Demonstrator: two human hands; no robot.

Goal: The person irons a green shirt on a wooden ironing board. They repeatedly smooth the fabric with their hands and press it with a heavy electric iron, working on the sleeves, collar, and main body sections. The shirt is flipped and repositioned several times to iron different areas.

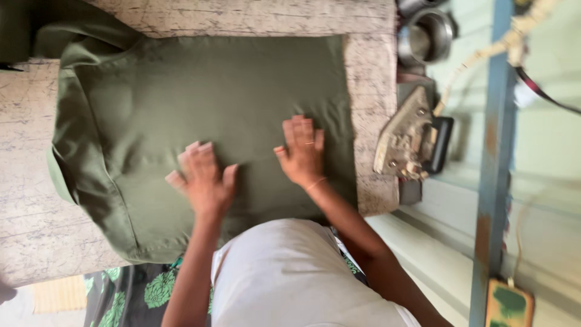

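An olive green garment (pixel 200 103) lies spread flat on a worn, cracked-pattern table top (pixel 30 206). My left hand (pixel 203 175) rests palm down on its near part, fingers apart and slightly blurred. My right hand (pixel 301 151) presses flat on the cloth a little to the right, fingers spread, a ring on one finger and a thin band at the wrist. Neither hand holds anything. The garment's folded, seamed edge runs along the left side.
A heavy old clothes iron (pixel 407 136) stands on its side at the table's right edge, its cord (pixel 478 57) running up to the right. A steel pot (pixel 426 36) sits behind it. A blue post (pixel 496 151) stands at right.
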